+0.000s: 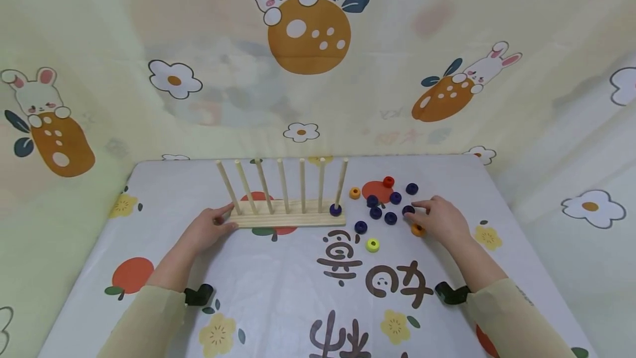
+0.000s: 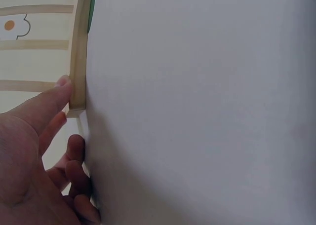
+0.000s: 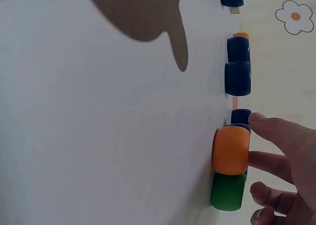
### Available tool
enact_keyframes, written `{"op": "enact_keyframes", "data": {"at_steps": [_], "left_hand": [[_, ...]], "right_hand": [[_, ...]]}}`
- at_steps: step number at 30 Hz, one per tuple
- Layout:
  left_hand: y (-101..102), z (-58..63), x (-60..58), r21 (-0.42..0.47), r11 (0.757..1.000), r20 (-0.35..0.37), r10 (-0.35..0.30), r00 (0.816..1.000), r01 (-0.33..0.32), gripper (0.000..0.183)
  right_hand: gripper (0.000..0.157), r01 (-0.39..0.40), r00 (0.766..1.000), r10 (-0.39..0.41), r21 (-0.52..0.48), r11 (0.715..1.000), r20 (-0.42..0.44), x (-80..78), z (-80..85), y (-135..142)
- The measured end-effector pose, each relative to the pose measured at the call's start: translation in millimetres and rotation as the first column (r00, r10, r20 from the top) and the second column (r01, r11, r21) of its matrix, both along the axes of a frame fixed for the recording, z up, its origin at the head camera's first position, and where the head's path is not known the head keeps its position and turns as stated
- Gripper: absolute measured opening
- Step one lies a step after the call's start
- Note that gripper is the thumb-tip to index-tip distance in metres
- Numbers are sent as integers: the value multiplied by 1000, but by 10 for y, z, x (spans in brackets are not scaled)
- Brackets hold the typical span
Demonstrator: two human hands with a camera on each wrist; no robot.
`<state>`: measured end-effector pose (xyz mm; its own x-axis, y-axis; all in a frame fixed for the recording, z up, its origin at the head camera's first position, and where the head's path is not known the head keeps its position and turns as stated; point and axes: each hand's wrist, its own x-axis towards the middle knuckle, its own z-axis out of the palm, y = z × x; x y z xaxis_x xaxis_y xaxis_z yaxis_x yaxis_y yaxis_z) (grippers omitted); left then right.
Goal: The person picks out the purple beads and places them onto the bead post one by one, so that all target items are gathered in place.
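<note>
A pale wooden rack (image 1: 288, 220) with a row of upright pegs stands on the table, one dark blue bead (image 1: 335, 210) low on its rightmost peg. My left hand (image 1: 206, 229) grips the left end of the base, thumb at the front edge (image 2: 77, 62) and a finger behind. At the right, my right hand (image 1: 442, 220) has thumb and index finger around a dark blue bead (image 1: 408, 210). An orange bead (image 3: 230, 150) lies just in front of those fingers. Beside it sits a green bead (image 3: 227, 192), hidden by the hand in the head view.
Between rack and right hand lie several loose dark blue beads (image 1: 390, 218), a red bead (image 1: 388, 182), another orange bead (image 1: 355, 193) and a yellow bead (image 1: 372, 245). A printed white cloth (image 1: 278, 291) covers the table. Behind it hangs a patterned curtain (image 1: 223, 120).
</note>
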<state>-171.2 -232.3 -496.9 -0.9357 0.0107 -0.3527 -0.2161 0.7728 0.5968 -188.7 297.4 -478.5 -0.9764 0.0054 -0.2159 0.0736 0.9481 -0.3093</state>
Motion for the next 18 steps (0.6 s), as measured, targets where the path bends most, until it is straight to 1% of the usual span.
{"op": "enact_keyframes", "data": {"at_steps": [7, 12, 18], "left_hand": [[12, -12, -6, 0, 1000, -3, -4, 1000, 4, 68], [17, -2, -9, -2, 1000, -1, -7, 1000, 7, 68], [19, 30, -7, -11, 1000, 4, -4, 1000, 4, 68]], "right_hand": [[65, 9, 998, -10, 9, 1000, 61, -51, -41, 14], [64, 12, 998, -14, 25, 1000, 66, -69, -64, 17], [64, -4, 999, 3, 24, 1000, 55, -74, -42, 3]]}}
